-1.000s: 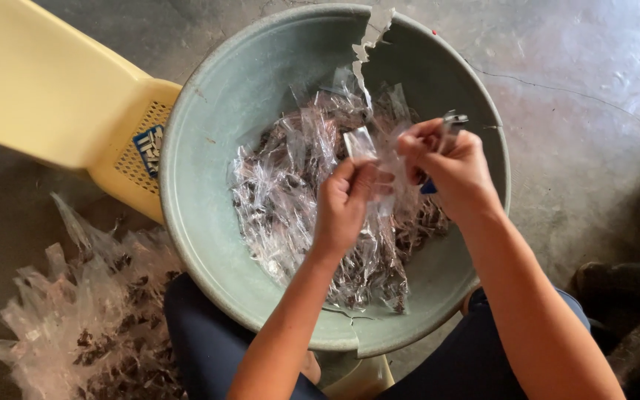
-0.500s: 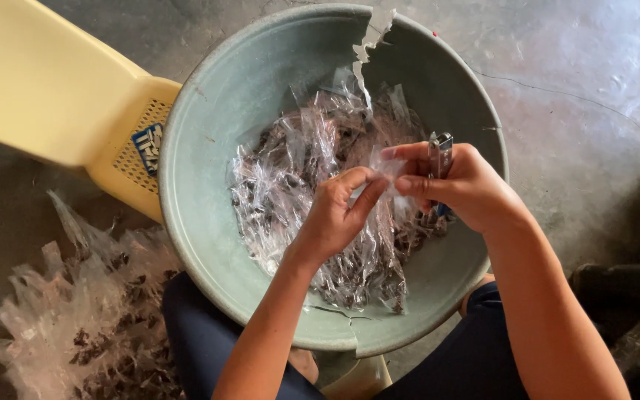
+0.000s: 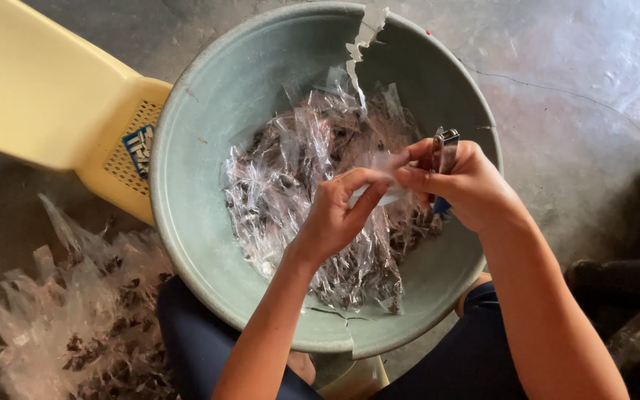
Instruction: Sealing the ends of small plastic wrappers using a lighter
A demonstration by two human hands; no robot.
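A big grey-green plastic basin (image 3: 201, 133) with a cracked rim rests on my lap. It holds a heap of small clear plastic packets (image 3: 298, 192) with dark bits inside. My left hand (image 3: 338, 215) and my right hand (image 3: 464, 185) meet over the heap and pinch one small clear packet (image 3: 387, 181) between thumbs and forefingers. My right hand also holds a small metal tool with a blue handle (image 3: 444, 152), its jaws pointing up.
A yellow plastic stool (image 3: 46, 96) lies at the upper left beside the basin. A pile of clear packets (image 3: 75, 318) lies on the concrete floor at the lower left. Dark objects (image 3: 631, 296) stand at the right edge.
Both hands have shifted slightly to the right over the basin. The packet between the fingers has been turned and pulled tighter between the two hands.
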